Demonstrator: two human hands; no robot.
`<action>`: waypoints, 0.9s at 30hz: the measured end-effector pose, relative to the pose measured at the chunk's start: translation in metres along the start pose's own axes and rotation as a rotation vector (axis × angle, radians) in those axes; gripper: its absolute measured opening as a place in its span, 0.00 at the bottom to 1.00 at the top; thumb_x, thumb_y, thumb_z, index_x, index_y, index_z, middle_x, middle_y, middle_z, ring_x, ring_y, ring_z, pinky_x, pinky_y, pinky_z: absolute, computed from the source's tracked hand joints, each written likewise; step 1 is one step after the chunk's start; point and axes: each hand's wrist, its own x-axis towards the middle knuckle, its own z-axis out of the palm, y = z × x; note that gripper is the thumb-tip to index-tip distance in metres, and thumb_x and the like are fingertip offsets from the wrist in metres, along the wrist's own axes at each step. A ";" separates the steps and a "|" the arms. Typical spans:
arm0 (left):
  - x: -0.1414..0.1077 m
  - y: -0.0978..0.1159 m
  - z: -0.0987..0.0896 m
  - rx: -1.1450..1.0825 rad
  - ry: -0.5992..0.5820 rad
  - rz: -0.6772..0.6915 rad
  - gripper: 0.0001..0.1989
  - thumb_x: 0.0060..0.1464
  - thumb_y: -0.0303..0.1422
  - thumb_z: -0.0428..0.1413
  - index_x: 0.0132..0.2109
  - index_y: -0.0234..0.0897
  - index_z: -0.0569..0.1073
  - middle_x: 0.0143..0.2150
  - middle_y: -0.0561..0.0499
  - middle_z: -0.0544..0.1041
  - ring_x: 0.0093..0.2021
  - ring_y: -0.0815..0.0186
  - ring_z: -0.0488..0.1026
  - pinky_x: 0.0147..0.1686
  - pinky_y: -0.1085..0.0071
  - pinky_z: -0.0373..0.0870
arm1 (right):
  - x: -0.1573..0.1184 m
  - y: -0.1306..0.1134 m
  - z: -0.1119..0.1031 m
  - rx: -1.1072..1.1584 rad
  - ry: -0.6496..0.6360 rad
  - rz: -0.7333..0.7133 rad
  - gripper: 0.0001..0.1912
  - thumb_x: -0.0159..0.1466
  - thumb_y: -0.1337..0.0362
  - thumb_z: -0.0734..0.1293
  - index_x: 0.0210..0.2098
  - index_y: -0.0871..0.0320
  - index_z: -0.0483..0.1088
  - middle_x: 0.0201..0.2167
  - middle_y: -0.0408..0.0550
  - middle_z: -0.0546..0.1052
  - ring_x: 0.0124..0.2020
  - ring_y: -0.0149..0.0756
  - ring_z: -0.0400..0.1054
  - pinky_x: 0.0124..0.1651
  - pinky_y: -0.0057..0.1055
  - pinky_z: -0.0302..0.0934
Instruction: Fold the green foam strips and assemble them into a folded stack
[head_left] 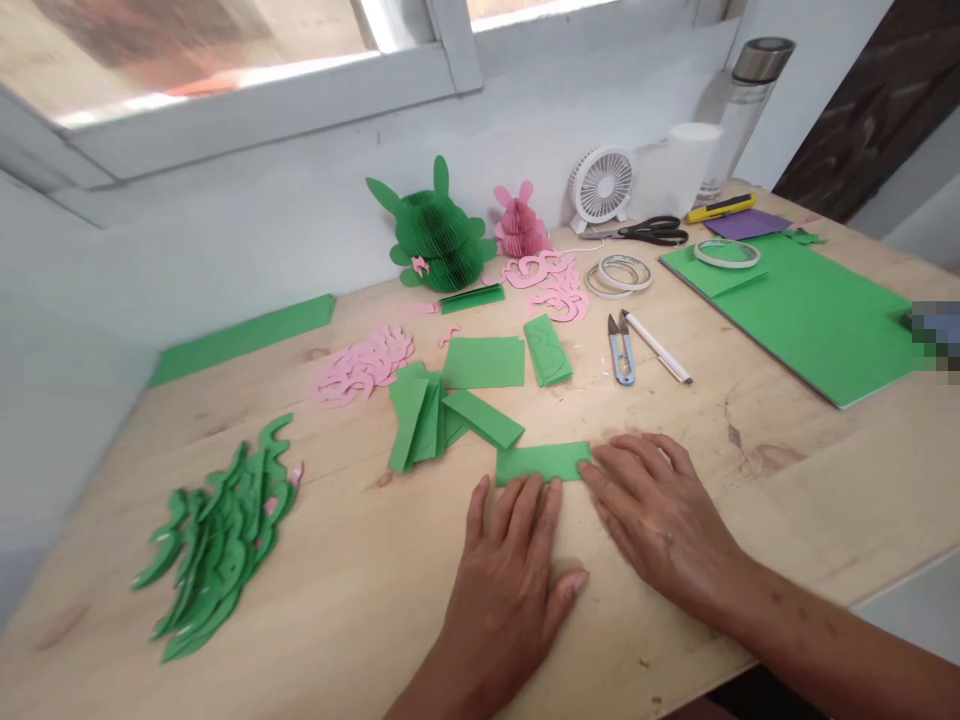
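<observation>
A green paper strip [541,461] lies flat near the front of the wooden table. My left hand [510,560] rests with its fingertips on the strip's near edge, fingers stretched and thumb apart. At the strip's right end, my right hand [652,500] lies flat, its fingertips touching the paper. Just behind are a folded green strip [484,418] and a stack of folded green paper [417,415]. A green rectangle [484,362] and a folded green piece with a pencilled outline [548,350] lie farther back.
Green cutouts [225,540] are heaped at left, pink cutouts [367,365] behind them. Thread snips [621,350], a white pen [656,345], tape rolls [619,275] and scissors [637,232] lie right of centre. Honeycomb paper figures [439,240], a fan [602,187] and a bottle [742,120] stand behind.
</observation>
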 end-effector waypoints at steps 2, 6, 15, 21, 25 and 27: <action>0.000 0.000 0.000 0.001 -0.001 -0.002 0.25 0.55 0.43 0.48 0.55 0.32 0.64 0.54 0.41 0.67 0.56 0.53 0.59 0.59 0.49 0.45 | 0.000 0.000 0.001 -0.005 0.007 0.000 0.13 0.63 0.68 0.60 0.45 0.57 0.69 0.46 0.51 0.72 0.50 0.44 0.61 0.53 0.46 0.50; 0.000 0.000 0.001 0.001 -0.018 -0.010 0.26 0.55 0.45 0.47 0.56 0.33 0.63 0.55 0.41 0.66 0.56 0.53 0.58 0.59 0.49 0.45 | 0.000 0.000 0.001 -0.012 -0.002 -0.003 0.14 0.63 0.68 0.59 0.47 0.57 0.69 0.46 0.52 0.72 0.50 0.44 0.61 0.52 0.46 0.51; 0.000 -0.001 0.001 0.015 -0.047 0.006 0.27 0.56 0.44 0.46 0.58 0.32 0.61 0.55 0.41 0.66 0.57 0.53 0.58 0.59 0.48 0.42 | 0.000 0.001 0.002 0.003 -0.012 0.002 0.14 0.63 0.68 0.59 0.47 0.57 0.69 0.46 0.52 0.72 0.49 0.44 0.61 0.52 0.47 0.51; 0.000 -0.001 0.001 -0.004 -0.031 -0.004 0.27 0.55 0.44 0.47 0.57 0.32 0.63 0.54 0.41 0.67 0.56 0.53 0.58 0.60 0.49 0.42 | 0.000 0.001 0.003 0.000 -0.023 0.011 0.14 0.63 0.68 0.59 0.47 0.57 0.68 0.46 0.52 0.72 0.49 0.44 0.60 0.53 0.47 0.50; 0.001 -0.001 0.001 -0.008 -0.036 -0.008 0.26 0.55 0.44 0.47 0.57 0.32 0.63 0.54 0.41 0.66 0.56 0.53 0.58 0.59 0.49 0.44 | 0.000 0.001 0.002 -0.006 -0.016 0.004 0.14 0.63 0.68 0.59 0.47 0.57 0.68 0.46 0.52 0.72 0.49 0.44 0.61 0.52 0.47 0.51; 0.001 -0.001 0.000 -0.009 -0.035 -0.006 0.27 0.55 0.44 0.47 0.57 0.32 0.62 0.54 0.41 0.66 0.56 0.52 0.58 0.59 0.48 0.45 | 0.000 0.001 0.002 -0.006 -0.014 0.003 0.14 0.63 0.69 0.59 0.47 0.58 0.68 0.45 0.52 0.72 0.48 0.44 0.61 0.52 0.47 0.51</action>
